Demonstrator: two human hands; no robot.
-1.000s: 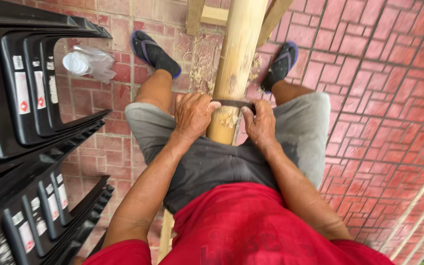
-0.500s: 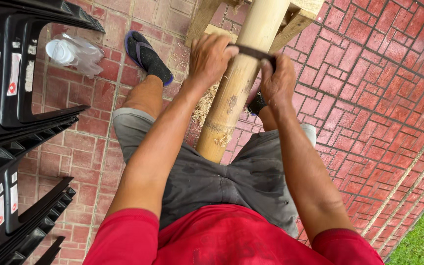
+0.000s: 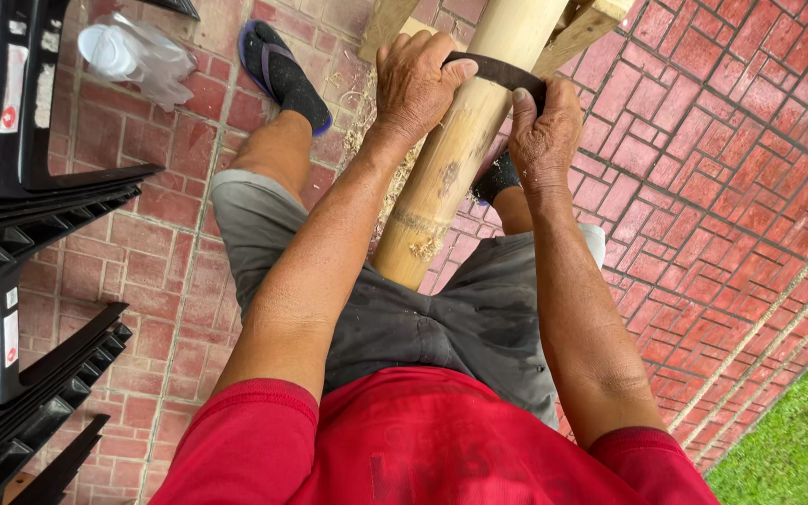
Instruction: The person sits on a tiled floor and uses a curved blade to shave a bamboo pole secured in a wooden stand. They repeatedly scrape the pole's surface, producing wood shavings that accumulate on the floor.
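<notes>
While the left hand (image 3: 415,82) and right hand (image 3: 542,131) each clench an end of the curved dark blade (image 3: 500,69), it spans the bamboo pole (image 3: 465,140) for an even 2-handed pull. Pale and smooth (shavings at a node), the pole slants from lap toward 12 o'clock.

**Both hands on a blade across a bamboo pole**

The left hand (image 3: 415,86) and right hand (image 3: 542,131) each grip an end of a dark curved blade (image 3: 497,69) lying across the pale bamboo pole (image 3: 465,140), which slants between the knees above the red brick floor (image 3: 703,168).
</notes>
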